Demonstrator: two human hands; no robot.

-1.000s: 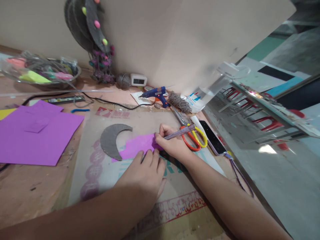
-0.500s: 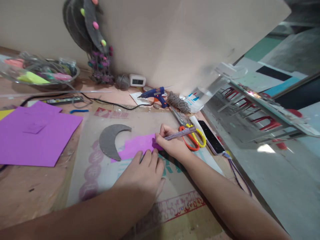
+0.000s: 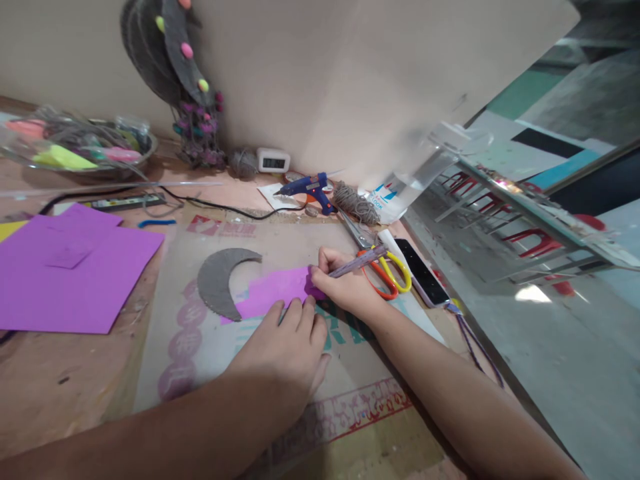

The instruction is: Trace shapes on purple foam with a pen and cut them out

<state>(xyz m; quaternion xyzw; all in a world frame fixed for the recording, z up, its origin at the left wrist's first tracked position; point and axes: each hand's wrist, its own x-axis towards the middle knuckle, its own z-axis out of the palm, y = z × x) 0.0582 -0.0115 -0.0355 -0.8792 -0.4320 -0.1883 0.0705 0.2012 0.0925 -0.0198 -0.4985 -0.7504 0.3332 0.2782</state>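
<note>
A small strip of purple paper point(image 3: 273, 288) lies on the printed cardboard sheet point(image 3: 210, 373). My left hand point(image 3: 290, 340) rests flat with its fingertips along the strip's near edge. In my right hand point(image 3: 343, 280) is a pen point(image 3: 360, 261), slanting up to the right, with its tip hidden behind my fingers over the strip's right end. Touching the left end of the strip is a grey crescent shape point(image 3: 215, 283). Scissors point(image 3: 390, 273) with red and yellow handles lie just right of my right hand.
Larger purple sheets point(image 3: 115, 287) lie at left. Along the back stand a blue glue gun point(image 3: 307, 187), grey yarn point(image 3: 356, 203), a small white digital clock point(image 3: 273, 161) and a bowl of craft supplies point(image 3: 95, 172). A phone point(image 3: 421, 273) sits near the table's right edge.
The pen's upper end has shifted slightly, tilting a bit more upright. My left hand stays in place, and the view has moved very slightly.
</note>
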